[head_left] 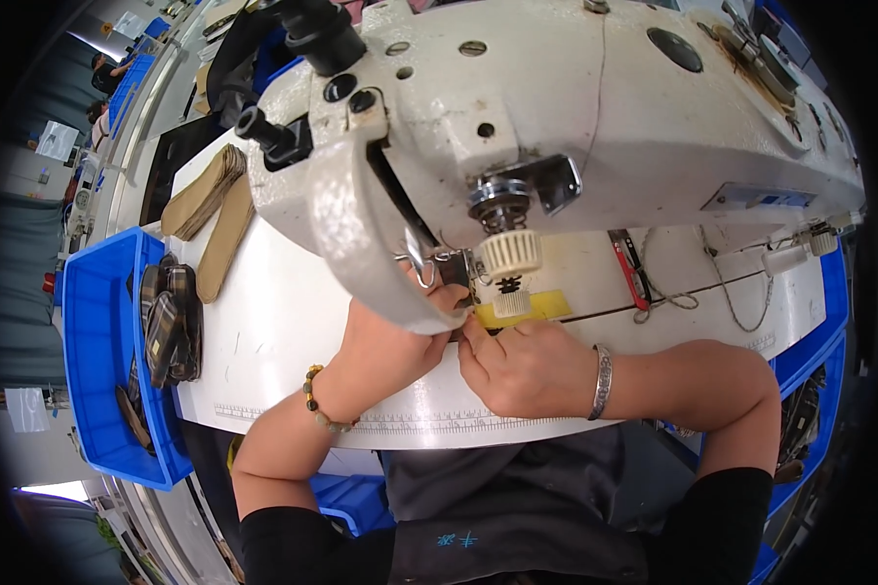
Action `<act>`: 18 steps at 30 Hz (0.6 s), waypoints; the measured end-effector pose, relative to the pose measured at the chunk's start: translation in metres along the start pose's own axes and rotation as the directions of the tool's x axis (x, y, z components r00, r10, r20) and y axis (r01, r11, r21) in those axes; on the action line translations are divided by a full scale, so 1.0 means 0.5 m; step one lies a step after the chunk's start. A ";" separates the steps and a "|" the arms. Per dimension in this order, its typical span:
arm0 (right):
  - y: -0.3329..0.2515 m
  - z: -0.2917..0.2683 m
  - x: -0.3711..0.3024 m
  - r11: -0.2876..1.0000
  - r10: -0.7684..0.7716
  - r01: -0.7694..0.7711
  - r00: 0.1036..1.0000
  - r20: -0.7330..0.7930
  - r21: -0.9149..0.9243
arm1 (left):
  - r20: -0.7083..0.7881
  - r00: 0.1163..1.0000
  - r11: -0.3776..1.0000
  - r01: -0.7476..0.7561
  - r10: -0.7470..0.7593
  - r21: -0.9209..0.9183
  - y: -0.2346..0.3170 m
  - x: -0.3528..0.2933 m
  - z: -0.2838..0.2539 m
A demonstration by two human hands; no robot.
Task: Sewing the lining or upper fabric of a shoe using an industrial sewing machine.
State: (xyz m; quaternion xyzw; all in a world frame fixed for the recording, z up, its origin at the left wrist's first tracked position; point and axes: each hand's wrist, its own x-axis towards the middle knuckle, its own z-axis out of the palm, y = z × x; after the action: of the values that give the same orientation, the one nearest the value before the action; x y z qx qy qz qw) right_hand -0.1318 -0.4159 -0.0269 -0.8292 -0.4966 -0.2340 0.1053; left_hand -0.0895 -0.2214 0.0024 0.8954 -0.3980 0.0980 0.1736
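My left hand (395, 336), with a beaded bracelet at the wrist, is closed beside the needle area of a white sewing machine (634, 117). Part of that hand is hidden behind the machine's curved white lever (346, 234). My right hand (529, 369), a silver bangle on its wrist, has its fingers bent and pressed together, and its fingertips meet those of the left. A small dark patch shows at the fingertips; what they pinch is too covered to name. Just beyond the right hand a yellow strip (551, 305) lies flat on the machine bed.
Red-and-black thread snips (630, 268) and a loose cord lie to the right on the white table (263, 361). At left are stacked tan sole-shaped pieces (205, 192), folded plaid fabric pieces (174, 322) and a blue bin (102, 361). More blue bins (824, 356) flank the right edge.
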 end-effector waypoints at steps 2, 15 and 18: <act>0.004 0.003 0.003 0.999 0.022 -0.024 0.999 -0.046 -0.042 | -0.008 1.000 0.999 0.024 -0.024 0.028 0.001 0.006 -0.003; 0.059 0.021 0.012 0.983 0.138 -0.135 0.990 -0.016 0.121 | -0.112 0.994 0.991 0.001 0.014 0.135 -0.022 0.000 -0.026; 0.069 0.032 0.025 0.893 0.421 -0.397 0.903 -0.082 0.213 | -0.223 0.973 0.989 -0.032 0.063 0.142 -0.028 0.002 -0.017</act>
State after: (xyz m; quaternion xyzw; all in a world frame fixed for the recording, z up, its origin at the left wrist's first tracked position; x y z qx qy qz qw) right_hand -0.0920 -0.4163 -0.0328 -0.8847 -0.3232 -0.2095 0.2627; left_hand -0.0789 -0.2103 0.0071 0.8784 -0.3891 0.2311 0.1533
